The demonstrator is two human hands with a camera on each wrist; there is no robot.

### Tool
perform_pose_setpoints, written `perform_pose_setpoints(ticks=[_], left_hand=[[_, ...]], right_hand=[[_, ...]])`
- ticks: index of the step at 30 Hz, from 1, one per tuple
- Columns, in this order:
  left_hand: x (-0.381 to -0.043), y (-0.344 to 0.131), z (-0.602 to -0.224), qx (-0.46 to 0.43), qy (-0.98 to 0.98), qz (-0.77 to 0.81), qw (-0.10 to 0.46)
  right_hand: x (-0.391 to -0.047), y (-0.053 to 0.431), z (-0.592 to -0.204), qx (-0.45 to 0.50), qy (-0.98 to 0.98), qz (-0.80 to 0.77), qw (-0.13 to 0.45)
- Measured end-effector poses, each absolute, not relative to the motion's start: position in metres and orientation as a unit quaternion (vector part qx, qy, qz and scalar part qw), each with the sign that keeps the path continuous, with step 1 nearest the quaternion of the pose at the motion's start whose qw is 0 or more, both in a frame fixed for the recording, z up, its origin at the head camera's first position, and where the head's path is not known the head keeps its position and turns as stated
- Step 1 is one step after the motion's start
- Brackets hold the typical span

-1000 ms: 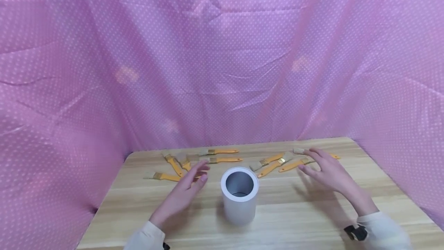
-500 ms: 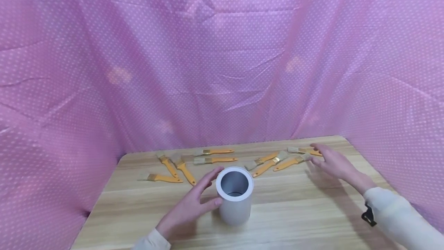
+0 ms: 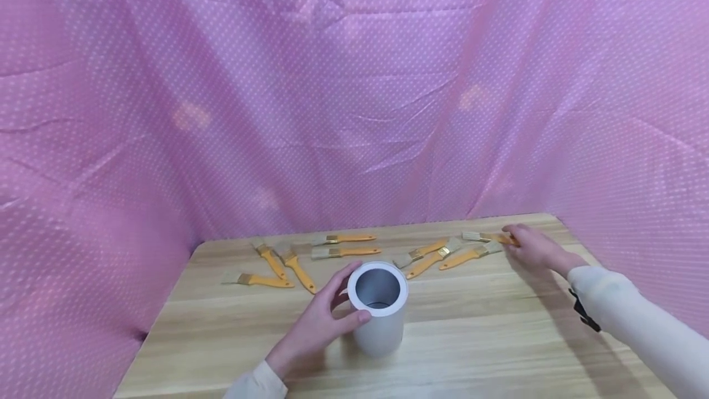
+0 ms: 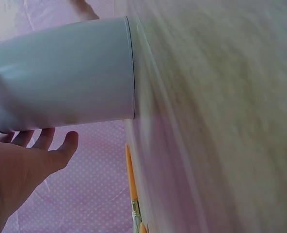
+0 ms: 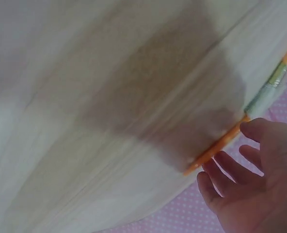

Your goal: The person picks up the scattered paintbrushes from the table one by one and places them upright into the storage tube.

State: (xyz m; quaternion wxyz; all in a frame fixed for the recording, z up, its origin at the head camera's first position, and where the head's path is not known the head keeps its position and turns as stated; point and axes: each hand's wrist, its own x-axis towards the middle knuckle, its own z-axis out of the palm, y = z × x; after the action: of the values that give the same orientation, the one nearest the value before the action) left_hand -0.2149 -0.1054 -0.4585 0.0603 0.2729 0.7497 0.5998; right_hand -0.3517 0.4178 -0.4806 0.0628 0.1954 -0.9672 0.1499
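Note:
A white cylindrical canister (image 3: pixel 378 331) with a grey hollow inside stands upright on the wooden table. My left hand (image 3: pixel 324 319) holds its left side near the top, thumb at the front of the rim; in the left wrist view the fingers (image 4: pixel 44 139) lie against the wall. At the far right, my right hand (image 3: pixel 534 248) pinches the orange handle of a flat paintbrush (image 3: pixel 487 237) lying on the table, bristles pointing left. In the right wrist view that handle (image 5: pixel 214 148) runs along the fingertips, and the hand hides part of the brush.
Several similar paintbrushes lie behind the canister: a group at left (image 3: pixel 271 263), two parallel ones at the centre, one being a paintbrush (image 3: pixel 346 252), and a cluster at right (image 3: pixel 434 259). Pink dotted cloth (image 3: pixel 354 109) encloses the table's (image 3: pixel 471 337) back and sides.
My left hand has moved right from beside the left brushes onto the canister. My right hand has reached outward to the far-right paintbrush and taken hold of its handle.

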Motion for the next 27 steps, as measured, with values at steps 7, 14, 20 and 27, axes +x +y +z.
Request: perform_pose_setpoints(ticks=[7,14,20,27], left_hand=[[-0.221,-0.120,-0.460,0.244,0.750,0.613,0.050],[-0.226,-0.145,-0.461,0.196,0.763,0.615,0.030],[-0.237,-0.154,-0.460,0.208,0.761,0.614,0.006],[-0.243,-0.157,-0.460,0.208,0.766,0.607,0.005]], right_hand=[[-0.360,0.417,-0.488,0.211,-0.966,0.123,0.085],[-0.358,0.411,-0.480,0.217,-0.964,0.133,0.079],[-0.362,0.405,-0.468,0.230,-0.954,0.165,0.100],[-0.361,0.373,-0.444,0.232,-0.939,0.216,0.131]])
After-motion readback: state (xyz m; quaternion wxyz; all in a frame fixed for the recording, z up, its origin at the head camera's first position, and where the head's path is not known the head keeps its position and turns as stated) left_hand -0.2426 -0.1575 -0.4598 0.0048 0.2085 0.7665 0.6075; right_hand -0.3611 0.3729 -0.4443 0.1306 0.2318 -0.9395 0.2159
